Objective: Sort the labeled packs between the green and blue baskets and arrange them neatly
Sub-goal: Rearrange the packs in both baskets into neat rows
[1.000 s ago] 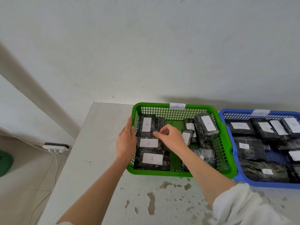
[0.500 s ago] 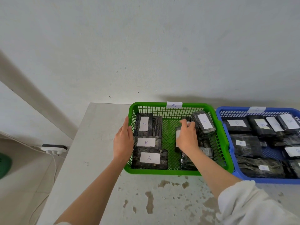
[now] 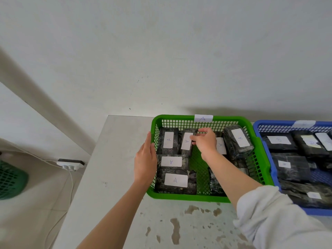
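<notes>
Now the right hand (image 3: 203, 142) reaches into the green plastic mesh basket (image 3: 251, 128), its fingers (image 3: 195, 142) closed on the far end of a dark film-wrapped pack with a white "A" label (image 3: 186, 143), standing in the back row toward the basket's eleven o'clock corner. The left hand (image 3: 145, 161) lies flat and open against the basket's nine o'clock wall, steadying it without gripping. Three more "A" packs sit tidily along that side; others lean loosely at two o'clock. At three o'clock, the blue plastic mesh basket (image 3: 258, 125) on the pale stained tabletop (image 3: 111, 159) holds similar packs. These packs look light, firm and brick-like, with slick crinkly wrap; pinching the short ends or long edges seems safest.
</notes>
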{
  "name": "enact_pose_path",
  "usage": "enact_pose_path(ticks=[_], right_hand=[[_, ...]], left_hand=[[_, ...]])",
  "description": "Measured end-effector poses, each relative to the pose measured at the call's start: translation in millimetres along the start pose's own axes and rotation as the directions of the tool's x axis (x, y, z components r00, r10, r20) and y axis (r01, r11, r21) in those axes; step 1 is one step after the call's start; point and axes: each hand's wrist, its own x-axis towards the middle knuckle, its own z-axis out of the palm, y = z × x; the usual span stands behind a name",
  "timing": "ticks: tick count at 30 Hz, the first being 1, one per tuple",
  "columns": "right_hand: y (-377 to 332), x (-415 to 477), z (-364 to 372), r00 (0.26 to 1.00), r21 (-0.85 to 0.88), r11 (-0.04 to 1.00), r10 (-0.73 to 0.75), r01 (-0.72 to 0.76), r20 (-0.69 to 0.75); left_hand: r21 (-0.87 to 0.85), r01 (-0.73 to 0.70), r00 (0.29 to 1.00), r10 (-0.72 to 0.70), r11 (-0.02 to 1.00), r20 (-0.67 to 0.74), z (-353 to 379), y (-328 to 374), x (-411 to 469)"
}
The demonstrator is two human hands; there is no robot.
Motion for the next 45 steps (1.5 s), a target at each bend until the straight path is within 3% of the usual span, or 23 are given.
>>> enact_pose_path(ticks=[4,9,12,14,15,17,19,22,29,32,35,37,40,42,45], right_hand=[[4.3,3.1,9.1,0.999,-0.154,0.987,-0.037,0.037,0.002],[0.8,2.7,12.6,0.995,-0.206,0.976,-0.052,0.068,0.084],[1.2,-3.2,2.2,0.982,-0.308,0.933,-0.180,0.187,0.049],[1.0,-8.6,-12.8,0.940,-0.466,0.833,-0.341,0.299,-0.008],[0.5,-10.8,-23.5,0.899,-0.592,0.735,-0.436,0.332,-0.037],[0.0,-12.2,-47.7,0.820,-0.821,0.490,-0.571,0.293,-0.048],[2.0,-12.5,-72.9,0.840,-0.926,0.334,-0.542,0.176,-0.036],[7.5,-13.6,-97.4,0.901,-0.972,0.219,-0.433,0.083,-0.021],[3.5,-14.7,-100.3,0.927,-0.989,0.114,-0.373,0.099,0.050],[-1.8,-13.3,-99.8,0.905,-0.969,0.209,-0.425,0.128,0.028],[-2.4,-12.2,-100.9,0.891,-0.786,0.542,-0.454,0.296,0.022],[-0.4,-15.0,-96.2,0.879,-0.577,0.702,-0.473,0.418,0.061],[8.0,-22.0,-87.9,0.852,-0.442,0.743,-0.513,0.502,0.105],[13.1,-24.9,-88.2,0.840,-0.387,0.755,-0.531,0.529,0.112],[18.6,-24.1,-97.9,0.843,-0.348,0.768,-0.496,0.538,0.207]], left_hand=[[-0.004,-0.006,1.000,0.006,1.000,-0.007,0.9,-0.2,0.1],[-0.007,-0.004,1.000,0.004,1.000,0.002,1.6,0.3,0.6],[-0.017,-0.006,1.000,0.005,1.000,-0.007,2.2,-0.6,0.9],[-0.014,-0.017,1.000,0.017,1.000,-0.008,1.8,-1.0,0.5],[-0.011,-0.019,1.000,0.019,1.000,-0.004,1.3,-0.1,0.4],[0.026,-0.018,1.000,0.019,1.000,-0.009,-0.3,2.6,0.9],[0.161,-0.051,0.997,0.059,0.986,-0.042,-1.1,5.7,0.9],[0.355,-0.094,0.991,0.123,0.930,-0.060,-1.1,10.1,-0.7],[0.440,-0.061,0.998,0.062,0.896,0.013,-2.4,18.4,-1.8],[0.478,-0.074,0.997,0.065,0.875,0.036,4.3,27.7,-4.9],[0.371,-0.190,0.981,0.190,0.909,0.038,15.0,47.7,-2.6],[0.152,-0.253,0.963,0.234,0.955,0.133,27.8,67.5,3.4],[-0.183,0.026,0.929,0.043,0.983,0.367,49.8,103.3,12.6],[-0.243,0.187,0.914,-0.078,0.952,0.399,64.7,116.2,18.7],[-0.237,0.268,0.886,-0.142,0.934,0.441,84.5,123.5,25.8]])
